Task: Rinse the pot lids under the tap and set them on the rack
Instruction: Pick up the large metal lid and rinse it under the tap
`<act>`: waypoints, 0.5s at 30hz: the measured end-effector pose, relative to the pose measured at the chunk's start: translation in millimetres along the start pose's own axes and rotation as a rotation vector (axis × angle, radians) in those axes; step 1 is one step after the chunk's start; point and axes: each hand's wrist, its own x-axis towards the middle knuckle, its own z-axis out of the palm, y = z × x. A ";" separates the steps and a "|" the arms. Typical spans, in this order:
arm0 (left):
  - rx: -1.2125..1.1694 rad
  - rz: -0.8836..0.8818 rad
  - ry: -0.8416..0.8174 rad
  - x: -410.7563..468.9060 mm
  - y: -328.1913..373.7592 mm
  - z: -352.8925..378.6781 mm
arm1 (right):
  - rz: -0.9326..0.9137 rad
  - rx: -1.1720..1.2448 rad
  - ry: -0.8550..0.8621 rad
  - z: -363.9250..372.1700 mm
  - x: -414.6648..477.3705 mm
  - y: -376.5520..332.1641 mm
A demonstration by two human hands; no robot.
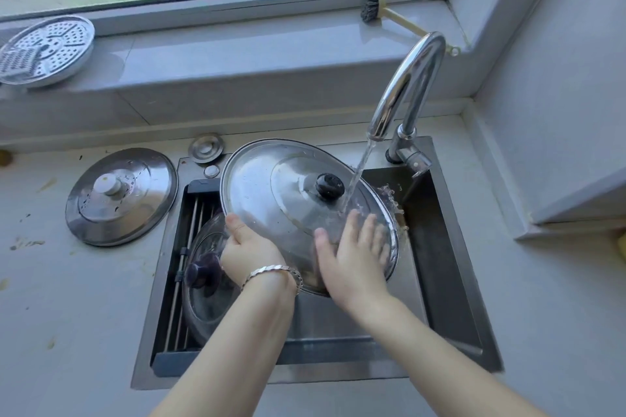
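Centre frame, over the sink [443, 267]: large steel lid [271, 186], tilted under the running tap [410, 78]. Lower left, just beneath: glass lid [206, 284] lying on the rack [194, 220]. Gripped at one wet rim only by left hand [249, 247], thumb clamped over the edge. Right hand [352, 257] merely flat against the steel, fingers spread. Could slip and strike the glass. Could also spray past the sink's right wall.

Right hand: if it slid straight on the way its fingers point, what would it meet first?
Probably the water stream, landing on the steel lid just past the fingertips of the right hand; depth is unclear.
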 end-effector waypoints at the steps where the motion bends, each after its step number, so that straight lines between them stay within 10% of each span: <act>1: 0.009 0.004 -0.001 -1.1 -0.2 0.5 | -0.089 -0.034 0.000 4.7 -8.9 -2.5; 9: 0.040 0.089 -0.022 -1.7 -2.0 0.3 | -0.183 0.080 0.221 3.2 4.4 4.8; 15: 0.222 0.207 -0.164 0.4 2.2 -20.7 | -0.062 0.289 0.085 -30.1 73.3 37.3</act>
